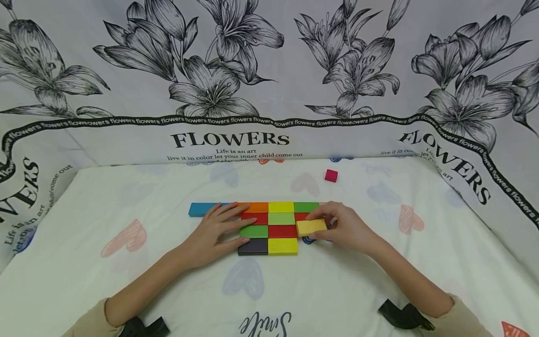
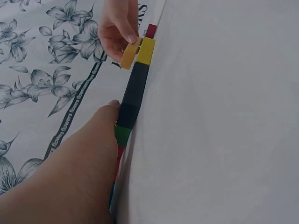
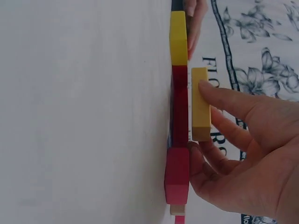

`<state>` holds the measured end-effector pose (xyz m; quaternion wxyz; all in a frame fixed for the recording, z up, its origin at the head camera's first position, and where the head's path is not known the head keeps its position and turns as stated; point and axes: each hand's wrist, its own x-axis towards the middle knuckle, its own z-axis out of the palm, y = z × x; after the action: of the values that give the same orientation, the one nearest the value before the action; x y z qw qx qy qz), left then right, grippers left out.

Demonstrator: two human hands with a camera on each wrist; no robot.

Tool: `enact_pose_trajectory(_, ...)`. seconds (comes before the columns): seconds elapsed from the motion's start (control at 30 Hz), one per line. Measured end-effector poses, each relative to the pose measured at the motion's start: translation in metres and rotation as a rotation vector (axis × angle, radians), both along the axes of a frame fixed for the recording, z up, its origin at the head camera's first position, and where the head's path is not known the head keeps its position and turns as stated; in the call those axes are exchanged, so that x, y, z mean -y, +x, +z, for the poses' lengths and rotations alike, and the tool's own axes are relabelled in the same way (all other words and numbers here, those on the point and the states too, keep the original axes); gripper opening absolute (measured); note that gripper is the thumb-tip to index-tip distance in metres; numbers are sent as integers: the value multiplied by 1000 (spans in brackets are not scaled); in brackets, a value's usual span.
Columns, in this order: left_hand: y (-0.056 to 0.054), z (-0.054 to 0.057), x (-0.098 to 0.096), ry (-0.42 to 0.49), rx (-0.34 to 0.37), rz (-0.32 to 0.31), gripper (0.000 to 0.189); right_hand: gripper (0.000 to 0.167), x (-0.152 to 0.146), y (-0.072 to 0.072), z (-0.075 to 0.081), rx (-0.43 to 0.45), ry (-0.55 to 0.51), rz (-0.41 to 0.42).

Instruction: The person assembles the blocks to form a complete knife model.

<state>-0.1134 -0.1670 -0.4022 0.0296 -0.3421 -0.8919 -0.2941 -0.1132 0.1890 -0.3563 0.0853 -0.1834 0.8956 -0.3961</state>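
Observation:
Flat coloured blocks lie side by side in rows on the cloth, among them a black block [image 1: 252, 247], a bright yellow block [image 1: 283, 246] and a light green block [image 1: 281, 218]. My left hand [image 1: 216, 231] rests along their left side, fingers stretched over the blue block [image 1: 202, 209], the orange block [image 1: 258, 207] and a red block [image 1: 261, 218]. Between thumb and fingers, my right hand [image 1: 347, 224] pinches a pale yellow block [image 3: 201, 105] at the right of the rows. The right wrist view has a crimson block [image 3: 177, 175] beside that hand's fingers. Part of the rows is hidden by both hands.
A small red block [image 1: 331, 175] lies apart, beyond the rows and to the right. White cloth [image 1: 168, 299] with printed hearts covers the surface. Behind it rises a flower-printed cloth [image 1: 236, 140] with a black lettered band.

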Motion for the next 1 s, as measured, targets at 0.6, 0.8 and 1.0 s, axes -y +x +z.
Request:
enact_pose_trajectory(0.6,-1,0,0,0,-5,-2,53,30,3,-1,-5,-59,61,28)
enact_pose_trajectory(0.8,0,1,0,-3,4,1,54,30,4,-1,-6,-48,70,20)
enact_pose_trajectory(1.0,-1,0,0,-3,2,1,54,28,4,-2,-7,-53,62,23)
